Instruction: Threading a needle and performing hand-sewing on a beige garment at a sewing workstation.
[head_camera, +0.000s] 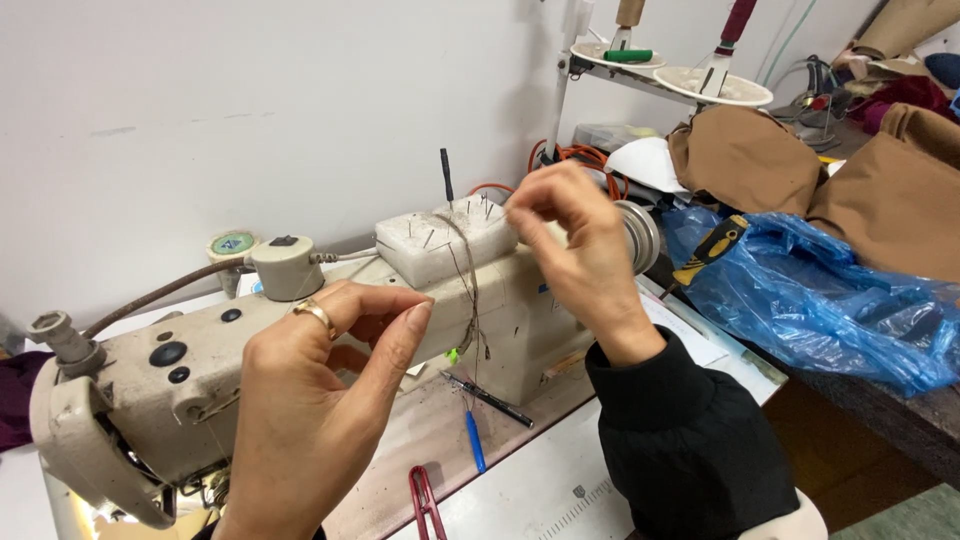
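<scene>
Thread, a thin dark strand (468, 285), hangs over the front of the white foam pincushion block (447, 243) that sits on top of the cream industrial sewing machine (200, 370), and trails down the machine's face toward six o'clock. The right hand (575, 245) is raised at the two o'clock side of the block, its fingers pressed together at the tips as if pinching something very fine near the block's edge; whether that is the strand's end or a needle is too small to tell. The left hand (320, 400), with a gold ring (316, 314) on it, is held at seven o'clock from the block, thumb and forefinger closed tip to tip, and I cannot tell if anything lies between them. Risks, as I judge them: the strand is slack and nearly invisible against the machine, so it could slip from the pinch or snag on the bare pins (470, 210) standing up from the foam; those same pins could prick the right fingers working so close. Below, on the pale worktop (560, 480), a blue-handled tool (473, 440), a black pen-like rod (490, 398) and red-handled snips (425, 500) lie loose at six o'clock, where a dropped wrist could knock them.
</scene>
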